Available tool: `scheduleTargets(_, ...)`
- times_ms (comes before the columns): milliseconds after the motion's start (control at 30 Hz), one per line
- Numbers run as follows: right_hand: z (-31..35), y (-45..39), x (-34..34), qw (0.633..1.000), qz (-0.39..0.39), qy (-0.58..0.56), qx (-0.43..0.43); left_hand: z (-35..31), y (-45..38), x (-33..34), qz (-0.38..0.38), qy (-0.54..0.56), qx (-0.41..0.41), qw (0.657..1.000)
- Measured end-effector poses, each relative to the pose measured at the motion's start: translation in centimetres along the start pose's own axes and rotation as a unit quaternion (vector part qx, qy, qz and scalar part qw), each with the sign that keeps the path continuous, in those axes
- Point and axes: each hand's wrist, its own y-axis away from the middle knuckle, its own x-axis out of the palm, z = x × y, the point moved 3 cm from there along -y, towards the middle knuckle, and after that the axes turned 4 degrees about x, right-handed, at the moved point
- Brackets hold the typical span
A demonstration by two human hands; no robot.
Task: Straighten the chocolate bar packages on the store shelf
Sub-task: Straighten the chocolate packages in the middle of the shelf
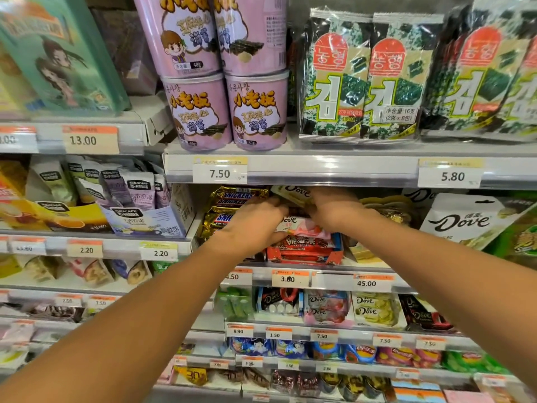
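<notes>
Both my arms reach into the chocolate shelf under the 7.50 tag. My left hand (255, 221) lies over the front of a stack of gold Snickers bars (232, 199) and touches a pink-and-white Dove bar (302, 225). Higher up, a cream Dove bar (293, 194) sits tilted, and my right hand (334, 209) curls around the Dove stack from the right. Below them lies a red display box of chocolate bars (305, 251). My fingertips are hidden behind the packages, so the exact grip on either side is unclear.
The shelf edge (319, 173) above hangs low over my hands. A white Dove pouch (465, 219) and gold-wrapped sweets (392, 210) stand to the right. Coffee sachet boxes (139, 210) fill the left bay. Purple tins and seaweed packs sit on the shelf above.
</notes>
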Motion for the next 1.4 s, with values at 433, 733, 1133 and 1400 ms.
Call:
scheduleTargets(433, -1.2, 6.2, -4.2, 0.993, -0.062, -0.097, -0.041, -2.6, 3.7, -5.1, -0.002, 0.031, -0.043, 0.999)
scheduleTargets(733, -5.5, 12.3, -3.8, 0.979, -0.064, -0.177, -0.076, -7.3, 8.6, -4.7, 0.048, 0.038, -0.122, 0.991)
scheduleTargets(1133, -13.3, 19.2, 0.7, 0.976, 0.008, -0.189, -0.104, -17.9, 12.4, 3.1, 0.056, 0.139, -0.171, 0.974)
scheduleTargets(1400, -18.8, 20.6, 7.5, 0.975, 0.084, -0.177, -0.107, -20.4, 11.3, 12.5, 0.103, 0.146, -0.189, 0.966)
